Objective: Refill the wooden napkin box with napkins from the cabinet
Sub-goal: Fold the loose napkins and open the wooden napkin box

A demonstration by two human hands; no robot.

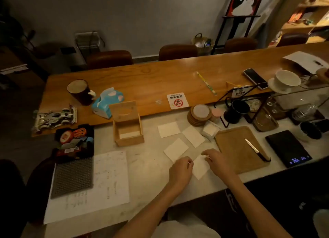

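We have both hands down near the front edge of the counter [151,168]. Our left hand [180,171] and our right hand [218,162] each pinch one side of a white napkin [201,166], fingers closed on its edges, most likely so we can fold it or make it flat. Three more napkins [175,149] lie spread out just behind it, in the middle of the counter, perhaps so we can take them one by one. The wooden box [128,125] stands open farther back and to the left, by the counter's back edge. Its lid leans up, so we can drop napkins in. Only a few lie at the bottom.
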